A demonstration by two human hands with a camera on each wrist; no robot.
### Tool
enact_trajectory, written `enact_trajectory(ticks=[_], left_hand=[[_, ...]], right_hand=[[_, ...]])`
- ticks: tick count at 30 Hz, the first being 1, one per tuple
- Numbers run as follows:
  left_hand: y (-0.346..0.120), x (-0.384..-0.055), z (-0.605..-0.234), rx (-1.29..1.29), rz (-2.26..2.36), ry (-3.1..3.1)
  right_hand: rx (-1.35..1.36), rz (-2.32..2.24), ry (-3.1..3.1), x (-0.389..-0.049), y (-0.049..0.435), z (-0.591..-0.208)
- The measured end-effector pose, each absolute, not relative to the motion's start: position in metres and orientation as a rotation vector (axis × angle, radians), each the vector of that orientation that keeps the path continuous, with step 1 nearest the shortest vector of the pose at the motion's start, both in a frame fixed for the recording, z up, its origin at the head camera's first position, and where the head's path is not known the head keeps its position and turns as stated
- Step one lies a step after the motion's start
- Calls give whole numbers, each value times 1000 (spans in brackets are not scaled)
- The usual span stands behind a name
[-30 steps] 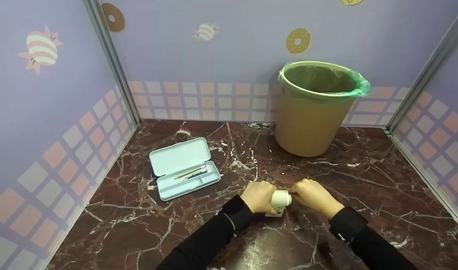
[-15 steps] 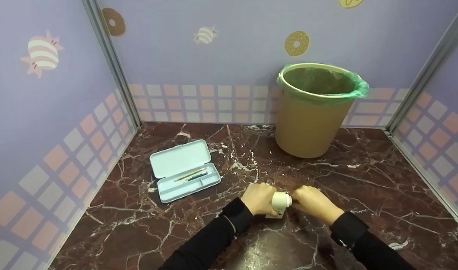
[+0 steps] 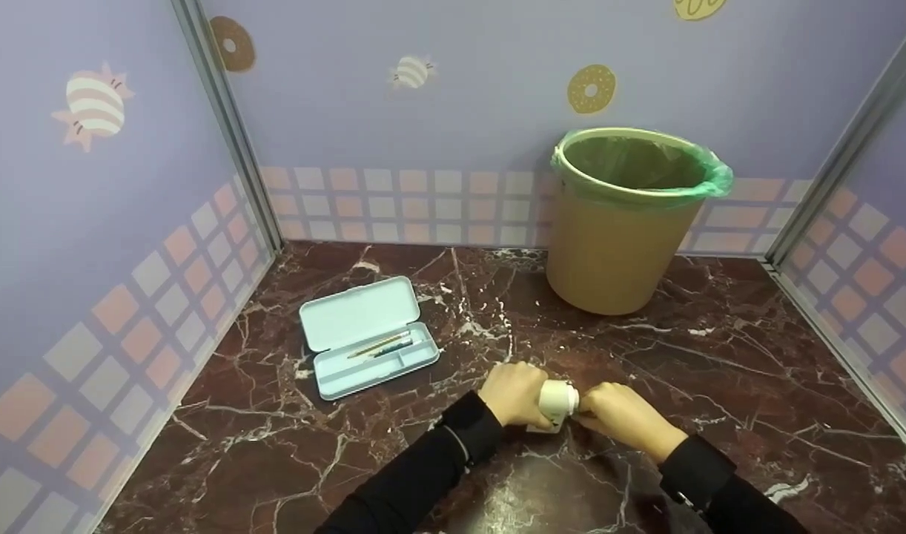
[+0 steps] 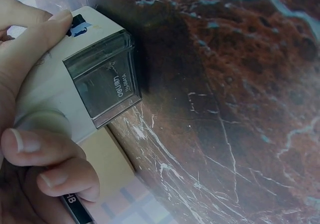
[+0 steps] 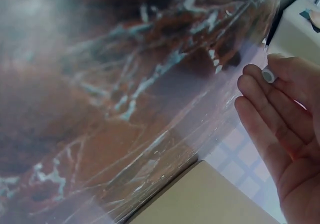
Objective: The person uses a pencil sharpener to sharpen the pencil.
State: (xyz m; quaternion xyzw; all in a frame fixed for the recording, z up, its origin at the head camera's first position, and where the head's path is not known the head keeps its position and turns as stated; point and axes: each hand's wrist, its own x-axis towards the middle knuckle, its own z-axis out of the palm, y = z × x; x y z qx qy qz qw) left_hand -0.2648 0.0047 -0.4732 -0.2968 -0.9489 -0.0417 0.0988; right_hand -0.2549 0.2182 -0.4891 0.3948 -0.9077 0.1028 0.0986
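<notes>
My left hand [image 3: 512, 394] grips a cream-coloured pencil sharpener [image 3: 554, 400] low over the dark marble-patterned surface. Its clear shavings drawer [image 4: 107, 82] faces out in the left wrist view, with the thumb laid along the body. Under the curled left fingers shows a dark pencil [image 4: 76, 209] marked HB, mostly hidden by the hand. At the sharpener's right end, my right hand [image 3: 625, 417] pinches a small white knob [image 5: 268, 76] between thumb and forefinger. The other right fingers extend loosely in the right wrist view.
A light blue pencil case [image 3: 360, 313] lies open at the left, with pencils [image 3: 379, 346] in its tray. At the back right stands a tan waste bin [image 3: 616, 256] lined with a green bag [image 3: 716, 178]. Patterned panels [image 3: 394, 119] enclose the back and sides.
The right hand has moved down and toward the body beside the sharpener's end. The left hand and sharpener stay nearly in place.
</notes>
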Motion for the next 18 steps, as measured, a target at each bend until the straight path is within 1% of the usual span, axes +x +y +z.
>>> enact_trajectory(ticks=[11,18], left_hand=[[5,-267,-472,-880,-127,-2845],[5,-266,-470,-873,-136,-2878]], right_hand=[[1297,331,-2594,-247,222,-491],[1306,331,-2554,-242,223,-490]])
